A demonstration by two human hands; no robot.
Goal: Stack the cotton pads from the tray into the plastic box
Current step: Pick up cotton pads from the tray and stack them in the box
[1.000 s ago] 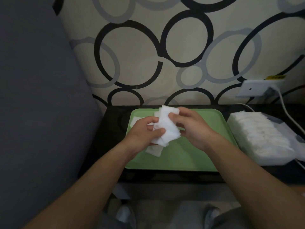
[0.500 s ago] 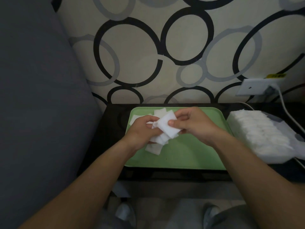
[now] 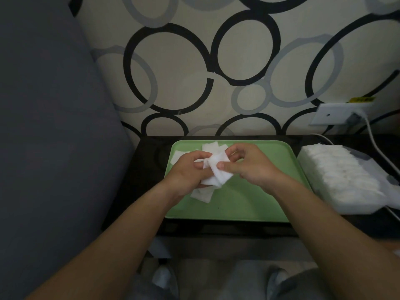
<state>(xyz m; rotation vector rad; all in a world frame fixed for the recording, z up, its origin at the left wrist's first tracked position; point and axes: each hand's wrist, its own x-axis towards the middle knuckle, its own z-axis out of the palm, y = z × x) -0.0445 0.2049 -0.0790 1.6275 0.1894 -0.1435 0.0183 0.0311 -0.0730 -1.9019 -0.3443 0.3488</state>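
Gripped between both hands is a small bundle of cotton pads (image 3: 217, 175), white and slightly fanned, which is held just above the middle of the green tray (image 3: 249, 204). The left hand (image 3: 188, 169) is curled round the left side of the bundle, with the fingers tucked beneath it and the thumb laid across its top. The right hand (image 3: 253, 167) pinches the right edge, the thumb being pressed onto the uppermost pad while the other fingers are bent above it. Some loose pads are seen on the tray: a flat pad (image 3: 202, 194) lies just below the left hand, towards the tray's near left part, a far pad (image 3: 211, 147) rests against the tray's far edge behind the hands, and a corner pad (image 3: 178, 157) lies close to the far left corner. The tray is set on the middle of a dark table (image 3: 138, 169). At the right end of the table, just beside the tray, the plastic box (image 3: 350, 205) is placed, and it is filled with packed rows of pads (image 3: 333, 169) standing on edge. Behind the box a wall socket (image 3: 337, 114) is fixed to the ring-patterned wall, and a white cable (image 3: 373, 139) is led down from it past the box. A grey cushion (image 3: 43, 126) is seen to the left of the table.
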